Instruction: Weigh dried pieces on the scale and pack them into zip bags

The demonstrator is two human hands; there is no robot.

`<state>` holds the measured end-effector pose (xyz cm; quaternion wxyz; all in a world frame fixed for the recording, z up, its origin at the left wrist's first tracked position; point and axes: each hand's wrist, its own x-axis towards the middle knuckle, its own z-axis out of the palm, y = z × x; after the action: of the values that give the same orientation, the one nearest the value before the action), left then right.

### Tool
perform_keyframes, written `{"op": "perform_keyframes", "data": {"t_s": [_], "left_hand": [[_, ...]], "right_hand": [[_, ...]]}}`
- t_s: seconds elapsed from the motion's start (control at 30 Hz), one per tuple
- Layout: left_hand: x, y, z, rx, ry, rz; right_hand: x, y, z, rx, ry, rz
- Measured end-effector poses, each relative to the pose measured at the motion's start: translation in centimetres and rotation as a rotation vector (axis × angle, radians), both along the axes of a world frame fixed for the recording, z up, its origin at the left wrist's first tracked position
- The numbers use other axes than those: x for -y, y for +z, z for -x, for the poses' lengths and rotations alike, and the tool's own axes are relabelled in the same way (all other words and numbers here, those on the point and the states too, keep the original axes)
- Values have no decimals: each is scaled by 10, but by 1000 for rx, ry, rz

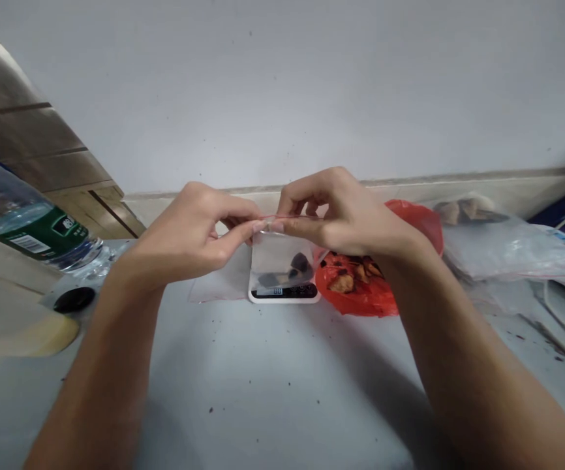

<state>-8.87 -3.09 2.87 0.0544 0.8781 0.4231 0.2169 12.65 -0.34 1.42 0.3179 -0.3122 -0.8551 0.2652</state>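
Observation:
Both my hands pinch the top edge of a clear zip bag, thumbs side by side at its middle. My left hand grips it from the left with fingers closed, and my right hand from the right, also closed. A few dark pieces lie in the bag's lower right. The bag hangs over a white kitchen scale, whose lit display seems to read 0.0; whether the bag touches it I cannot tell. Right of the scale, a red plastic bag holds brown dried slices, partly behind my right forearm.
At left lie a water bottle with a green label, a black cap and a pale translucent container. Clear bags, one holding brown pieces, and a white cable are at right. A wall rises behind the table.

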Motion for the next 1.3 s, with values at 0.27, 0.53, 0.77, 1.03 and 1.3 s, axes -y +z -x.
{"op": "perform_keyframes", "data": {"t_s": [0.27,0.53,0.77,1.03,1.3], "left_hand": [[1,7,18,72,4,-49],[4,10,25,20,42,-68],[3,10,26,-5,39,-144],[-4,4,-3,121,-122,-500],[-10,3,-76,310,-226,-834]], "right_hand": [[-14,-5,-26,-13,-101,60],[-22,-9,-46,58,-69,60],[-19,-4,-48,97,-88,69],[-5,9,-31,306,6,127],[0,9,-76,-89,70,158]]}}
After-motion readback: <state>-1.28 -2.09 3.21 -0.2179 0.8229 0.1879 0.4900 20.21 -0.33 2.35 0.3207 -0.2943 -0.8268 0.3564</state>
